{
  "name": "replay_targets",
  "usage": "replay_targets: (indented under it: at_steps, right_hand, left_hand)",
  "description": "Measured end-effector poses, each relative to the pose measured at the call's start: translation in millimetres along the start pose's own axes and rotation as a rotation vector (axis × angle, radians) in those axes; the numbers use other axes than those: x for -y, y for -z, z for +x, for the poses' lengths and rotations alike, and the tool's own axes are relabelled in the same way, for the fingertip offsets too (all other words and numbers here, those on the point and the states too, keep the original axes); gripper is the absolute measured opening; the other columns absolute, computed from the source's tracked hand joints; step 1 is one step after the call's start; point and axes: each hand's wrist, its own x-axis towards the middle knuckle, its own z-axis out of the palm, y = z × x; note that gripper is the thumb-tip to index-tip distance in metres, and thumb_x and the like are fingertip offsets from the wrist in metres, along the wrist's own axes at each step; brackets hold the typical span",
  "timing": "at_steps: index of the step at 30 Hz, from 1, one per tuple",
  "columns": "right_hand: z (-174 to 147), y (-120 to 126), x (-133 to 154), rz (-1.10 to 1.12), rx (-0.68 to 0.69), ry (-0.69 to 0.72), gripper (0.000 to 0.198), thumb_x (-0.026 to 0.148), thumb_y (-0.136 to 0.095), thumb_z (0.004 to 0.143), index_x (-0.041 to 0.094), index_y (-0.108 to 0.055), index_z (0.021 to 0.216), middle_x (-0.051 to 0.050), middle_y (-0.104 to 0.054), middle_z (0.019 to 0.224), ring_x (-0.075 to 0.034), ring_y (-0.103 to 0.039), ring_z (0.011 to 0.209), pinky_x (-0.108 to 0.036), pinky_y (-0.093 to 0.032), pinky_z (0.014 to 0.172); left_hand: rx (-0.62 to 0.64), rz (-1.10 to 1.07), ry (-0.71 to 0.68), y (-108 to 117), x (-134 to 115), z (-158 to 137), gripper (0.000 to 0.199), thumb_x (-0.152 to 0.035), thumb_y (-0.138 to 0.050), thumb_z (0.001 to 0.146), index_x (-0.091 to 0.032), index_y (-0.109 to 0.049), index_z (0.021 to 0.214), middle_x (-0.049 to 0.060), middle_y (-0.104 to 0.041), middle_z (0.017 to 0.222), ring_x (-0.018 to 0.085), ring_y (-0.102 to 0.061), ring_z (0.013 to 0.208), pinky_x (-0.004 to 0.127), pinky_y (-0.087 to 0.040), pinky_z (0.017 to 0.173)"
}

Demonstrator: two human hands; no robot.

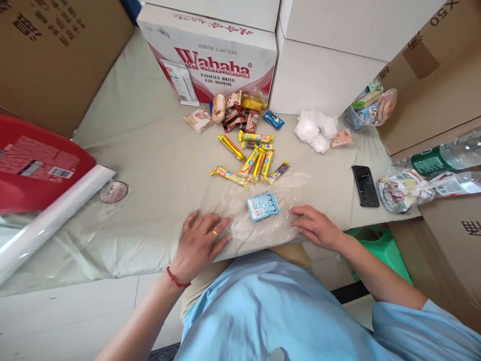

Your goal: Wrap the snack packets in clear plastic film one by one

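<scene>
Spread on the table before me is a clear plastic bag (240,228), with a small blue snack packet (263,206) lying on it or inside it; I cannot tell which. My left hand (203,235), palm down with fingers apart, rests at the bag's left edge. At its right edge my right hand (315,225) touches the plastic with its fingers stretched out. Just beyond the bag lie several yellow-wrapped snack sticks (251,159). Farther back is a pile of brown-wrapped snacks (240,120), beside a small blue wrapped snack (273,120).
A Wahaha water carton (221,60) and white boxes (323,70) stand at the back. At right are crumpled white plastic (316,129), a black phone (366,186) and bottles (447,155). A red jug (41,160) and a plastic film roll (56,215) are at left.
</scene>
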Motion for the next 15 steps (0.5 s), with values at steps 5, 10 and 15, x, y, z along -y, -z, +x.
replay_targets:
  at_steps: [5, 10, 15]
  right_hand:
    - [46.2, 32.8, -8.8, 0.078, -0.022, -0.139, 0.032, 0.038, -0.046, 0.106, 0.021, -0.072, 0.109, -0.006, -0.074, 0.094, -0.018, -0.069, 0.085, -0.031, -0.055, 0.079]
    - [84.5, 39.1, -26.3, -0.138, 0.081, -0.439, 0.028, 0.031, -0.051, 0.101, 0.018, -0.073, 0.11, -0.004, -0.073, 0.086, -0.019, -0.065, 0.077, -0.028, -0.048, 0.071]
    - [112.3, 55.1, -17.8, -0.425, 0.007, -0.353, 0.036, 0.034, -0.055, 0.1, 0.018, -0.069, 0.129, -0.014, -0.069, 0.116, -0.03, -0.061, 0.108, -0.04, -0.047, 0.095]
  left_hand:
    - [-0.133, -0.167, 0.225, -3.7, 5.9, 20.2, 0.031, -0.04, -0.051, 0.102, -0.025, -0.076, 0.092, 0.007, -0.071, 0.092, 0.024, -0.062, 0.097, 0.042, -0.049, 0.091]
    - [-0.253, -0.08, 0.495, -15.1, 8.1, 31.8, 0.033, -0.049, -0.056, 0.095, -0.022, -0.073, 0.1, 0.011, -0.067, 0.102, 0.032, -0.057, 0.11, 0.05, -0.047, 0.1]
    - [-0.351, -0.081, 0.594, -21.5, 3.8, 38.3, 0.049, -0.045, -0.059, 0.088, -0.017, -0.062, 0.127, 0.016, -0.059, 0.125, 0.035, -0.052, 0.125, 0.054, -0.042, 0.11]
